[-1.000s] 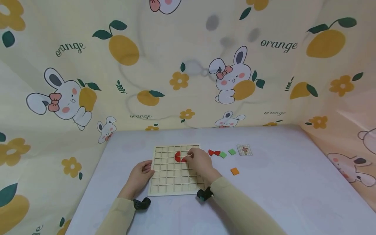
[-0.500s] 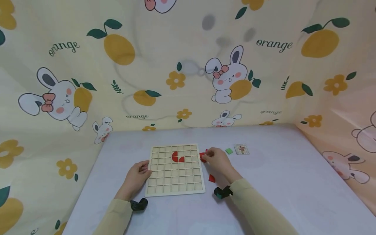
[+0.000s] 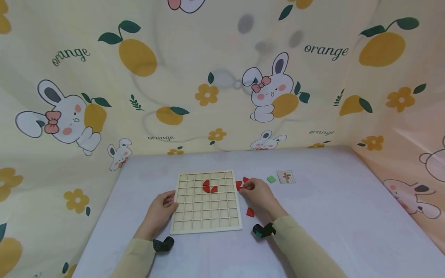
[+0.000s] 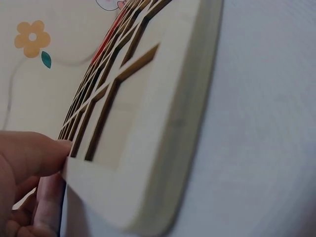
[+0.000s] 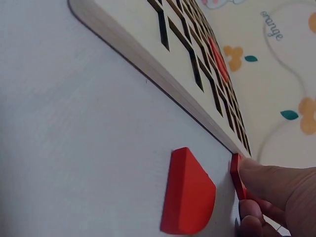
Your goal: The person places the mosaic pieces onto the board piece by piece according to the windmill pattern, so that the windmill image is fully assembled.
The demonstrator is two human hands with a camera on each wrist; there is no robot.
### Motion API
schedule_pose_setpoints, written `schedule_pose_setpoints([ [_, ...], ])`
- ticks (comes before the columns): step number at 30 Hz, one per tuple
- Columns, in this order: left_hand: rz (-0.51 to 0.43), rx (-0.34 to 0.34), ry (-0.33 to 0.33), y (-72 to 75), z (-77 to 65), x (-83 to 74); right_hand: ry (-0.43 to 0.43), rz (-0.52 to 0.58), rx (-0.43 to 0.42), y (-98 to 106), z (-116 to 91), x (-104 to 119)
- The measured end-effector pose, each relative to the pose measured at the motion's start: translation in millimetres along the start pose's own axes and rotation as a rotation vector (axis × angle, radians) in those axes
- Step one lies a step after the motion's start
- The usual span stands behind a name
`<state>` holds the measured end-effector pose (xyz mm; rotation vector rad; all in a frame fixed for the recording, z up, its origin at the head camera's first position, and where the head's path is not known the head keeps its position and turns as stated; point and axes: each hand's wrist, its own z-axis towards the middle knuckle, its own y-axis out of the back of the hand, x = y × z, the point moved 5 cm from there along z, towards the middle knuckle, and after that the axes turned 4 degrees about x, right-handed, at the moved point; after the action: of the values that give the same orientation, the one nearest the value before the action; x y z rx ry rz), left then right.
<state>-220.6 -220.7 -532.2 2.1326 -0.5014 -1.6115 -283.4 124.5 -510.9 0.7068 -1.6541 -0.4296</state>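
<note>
A pale wooden grid board [image 3: 194, 216] lies flat before me, with several red quarter-circle pieces [image 3: 206, 186] set near its upper middle. My left hand [image 3: 159, 212] grips the board's left edge; in the left wrist view its thumb [image 4: 39, 153] lies at the rim and its other fingers are partly hidden. Just past the right edge, my right hand [image 3: 260, 195] pinches a red piece [image 5: 237, 173] between thumb and fingers, low beside the board. Another rounded red piece [image 5: 190, 197] lies nearer on the table.
Other red pieces [image 3: 246, 179] lie beyond the right hand's fingertips. Farther right are a green square tile [image 3: 271, 179] and a small pattern card [image 3: 286, 177]. An orange tile [image 3: 277, 200] is mostly hidden by the right hand. A printed curtain [image 3: 194, 150] rises behind the table.
My right hand has moved from above the board to the red pieces at its right and now pinches one. One red piece now lies lower right of the board. The left hand stays put.
</note>
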Motion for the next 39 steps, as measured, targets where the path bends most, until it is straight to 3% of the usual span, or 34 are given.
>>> schedule_pose_setpoints([
  [18,-0.018,0.013,-0.012,1.7,1.4,0.0,-0.015,-0.048,-0.004,-6.4,5.0,-1.0],
  [23,-0.026,0.004,-0.005,1.6,2.7,2.8,-0.020,-0.060,0.015,-7.4,2.7,1.8],
  [32,-0.026,0.010,-0.008,0.8,3.6,5.2,-0.061,-0.183,0.104,-7.9,-4.1,9.1],
  [39,-0.035,0.011,-0.011,2.1,1.0,0.9,-0.040,-0.176,0.085,-6.2,-9.5,8.8],
])
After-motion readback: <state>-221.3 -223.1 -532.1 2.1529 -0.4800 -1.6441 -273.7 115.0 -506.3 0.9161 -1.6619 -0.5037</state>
